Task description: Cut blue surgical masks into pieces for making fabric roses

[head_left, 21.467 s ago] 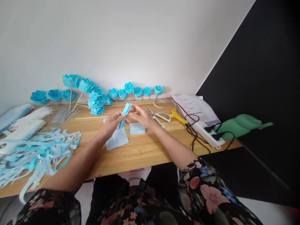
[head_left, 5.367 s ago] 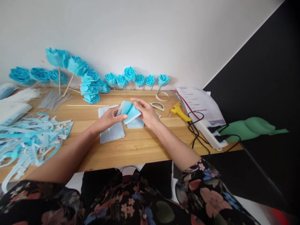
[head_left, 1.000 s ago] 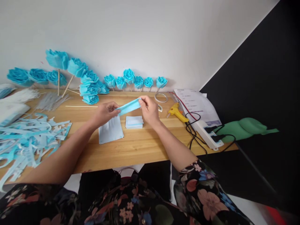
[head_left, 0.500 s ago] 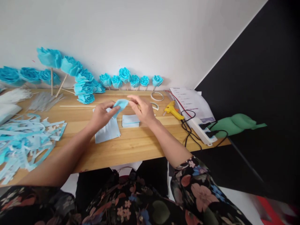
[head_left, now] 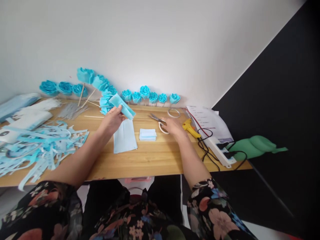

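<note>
My left hand [head_left: 113, 119] pinches a folded strip of light-blue nonwoven cloth [head_left: 123, 106] above the table, its far end tilted up to the left. Under it lie flat pale-blue cloth sheets [head_left: 124, 138]. To their right is a small stack of folded pieces [head_left: 147, 135]. My right hand [head_left: 173, 126] has its fingers on the handles of a pair of scissors [head_left: 157, 118], which rest on the table with the blades pointing left. The fingers partly cover one handle loop.
Blue cloth flowers on sticks [head_left: 145, 91] line the wall. Cut strips [head_left: 53, 143] are heaped at the left. A roll of tape [head_left: 174, 112], a yellow glue gun [head_left: 191, 128], cables and a white power strip [head_left: 220, 151] lie to the right, beside a green object [head_left: 255, 146].
My right hand has let go of the blue cloth and moved right to the scissors. My left hand has raised the cloth strip. The view has shifted left and up.
</note>
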Action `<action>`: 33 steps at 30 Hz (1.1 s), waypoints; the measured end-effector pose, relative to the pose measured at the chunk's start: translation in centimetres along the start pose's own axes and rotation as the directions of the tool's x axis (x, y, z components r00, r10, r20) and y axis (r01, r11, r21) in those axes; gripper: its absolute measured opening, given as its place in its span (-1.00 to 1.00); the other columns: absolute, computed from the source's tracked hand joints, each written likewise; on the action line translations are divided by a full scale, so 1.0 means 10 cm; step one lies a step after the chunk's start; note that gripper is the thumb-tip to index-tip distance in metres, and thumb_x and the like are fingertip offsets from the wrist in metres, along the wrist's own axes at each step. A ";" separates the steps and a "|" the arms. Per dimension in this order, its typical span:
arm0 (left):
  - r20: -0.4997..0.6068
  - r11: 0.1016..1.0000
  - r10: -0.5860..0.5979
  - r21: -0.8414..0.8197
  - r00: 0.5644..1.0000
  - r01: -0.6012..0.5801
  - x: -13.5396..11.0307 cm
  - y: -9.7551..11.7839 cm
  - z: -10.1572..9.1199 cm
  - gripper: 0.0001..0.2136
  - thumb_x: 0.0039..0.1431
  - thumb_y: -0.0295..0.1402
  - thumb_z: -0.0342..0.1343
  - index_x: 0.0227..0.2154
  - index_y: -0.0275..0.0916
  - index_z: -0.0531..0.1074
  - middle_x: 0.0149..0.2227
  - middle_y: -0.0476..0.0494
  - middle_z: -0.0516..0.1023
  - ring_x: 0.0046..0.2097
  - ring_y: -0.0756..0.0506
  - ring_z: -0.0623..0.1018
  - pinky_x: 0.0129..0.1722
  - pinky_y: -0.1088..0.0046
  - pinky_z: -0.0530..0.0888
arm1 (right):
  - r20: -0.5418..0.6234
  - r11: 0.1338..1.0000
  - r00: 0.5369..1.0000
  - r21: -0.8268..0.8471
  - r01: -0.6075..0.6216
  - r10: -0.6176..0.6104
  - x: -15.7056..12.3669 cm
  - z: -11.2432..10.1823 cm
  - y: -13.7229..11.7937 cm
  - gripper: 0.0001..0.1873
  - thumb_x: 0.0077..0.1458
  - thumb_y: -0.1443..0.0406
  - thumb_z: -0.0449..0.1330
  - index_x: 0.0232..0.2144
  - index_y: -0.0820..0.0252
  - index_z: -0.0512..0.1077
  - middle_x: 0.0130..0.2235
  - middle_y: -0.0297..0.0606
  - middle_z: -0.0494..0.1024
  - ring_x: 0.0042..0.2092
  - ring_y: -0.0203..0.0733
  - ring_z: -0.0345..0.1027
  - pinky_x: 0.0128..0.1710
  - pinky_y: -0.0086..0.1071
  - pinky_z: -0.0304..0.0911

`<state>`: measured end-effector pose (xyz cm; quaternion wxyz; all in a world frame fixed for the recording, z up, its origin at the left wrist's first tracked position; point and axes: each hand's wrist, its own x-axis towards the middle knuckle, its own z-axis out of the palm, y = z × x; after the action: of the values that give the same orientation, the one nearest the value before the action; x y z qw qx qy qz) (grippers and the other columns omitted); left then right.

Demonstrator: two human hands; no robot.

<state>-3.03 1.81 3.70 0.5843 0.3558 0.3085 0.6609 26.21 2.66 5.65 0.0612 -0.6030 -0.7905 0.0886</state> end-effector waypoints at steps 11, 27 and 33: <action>-0.052 0.997 -0.061 -0.057 0.997 0.058 -0.03 0.05 0.03 -0.73 0.07 -0.29 0.41 -0.43 -0.26 0.41 -0.48 0.05 0.50 -0.51 0.10 0.46 -0.66 0.63 0.21 | -0.140 0.676 0.985 0.736 0.033 0.104 0.16 0.12 0.03 -0.40 0.03 0.20 0.35 0.13 0.12 0.38 -0.05 -0.15 0.60 -0.08 -0.11 0.51 -0.01 -0.19 0.39; -0.056 0.989 -0.122 -0.092 0.991 0.116 -0.01 0.10 0.05 -0.66 0.22 -0.13 0.30 -0.49 -0.22 0.35 -0.60 0.07 0.43 -0.60 0.07 0.40 -0.63 0.55 0.29 | 0.230 0.032 0.890 0.971 -0.236 -0.393 -0.20 0.07 -0.58 -0.05 0.11 -0.40 -0.07 0.06 0.25 0.48 -0.34 -0.11 0.61 -0.31 -0.11 0.52 -0.39 -0.31 0.40; -0.130 0.989 -0.056 -0.144 0.990 0.037 0.02 0.09 0.00 -0.60 0.19 -0.14 0.32 -0.54 -0.19 0.23 -0.62 0.14 0.25 -0.59 0.08 0.30 -0.54 0.53 0.33 | 0.203 0.050 0.805 0.976 -0.211 -0.557 -0.26 -0.05 -0.64 -0.12 0.04 -0.35 0.15 0.06 0.22 0.47 -0.29 -0.14 0.60 -0.28 -0.14 0.51 -0.26 -0.25 0.48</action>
<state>-3.50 1.88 4.48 0.6012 0.2612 0.3077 0.6897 20.97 -1.43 7.54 0.2360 -0.2328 -0.5627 0.7573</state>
